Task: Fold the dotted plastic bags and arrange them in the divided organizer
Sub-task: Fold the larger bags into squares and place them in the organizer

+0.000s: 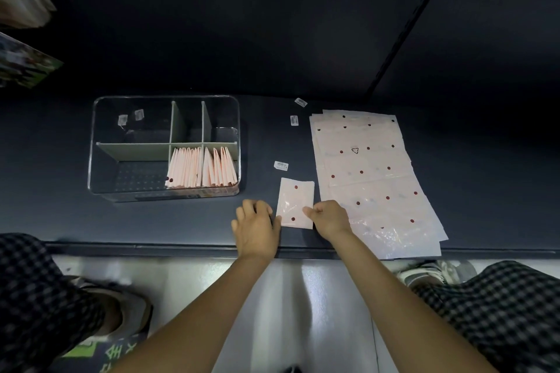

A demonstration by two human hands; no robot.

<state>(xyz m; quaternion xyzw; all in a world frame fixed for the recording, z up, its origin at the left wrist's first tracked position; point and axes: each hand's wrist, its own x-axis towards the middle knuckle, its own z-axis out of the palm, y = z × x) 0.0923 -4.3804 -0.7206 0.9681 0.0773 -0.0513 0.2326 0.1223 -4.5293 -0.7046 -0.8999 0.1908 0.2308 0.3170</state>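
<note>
A folded pink dotted bag (295, 201) lies flat near the table's front edge. My left hand (256, 228) rests at its left edge, fingertips touching it. My right hand (328, 218) pinches its right edge between thumb and fingers. To the right lies a stack of unfolded dotted bags (369, 172). The clear divided organizer (100, 142) stands at the left. Its two front right compartments hold several folded bags (201, 166) standing upright.
Small barcode stickers (281, 165) lie on the dark table between organizer and stack, and two more sit inside the organizer's back left compartment (131, 117). The table's front edge (151, 247) runs just below my hands. My checked trouser legs and shoes show below.
</note>
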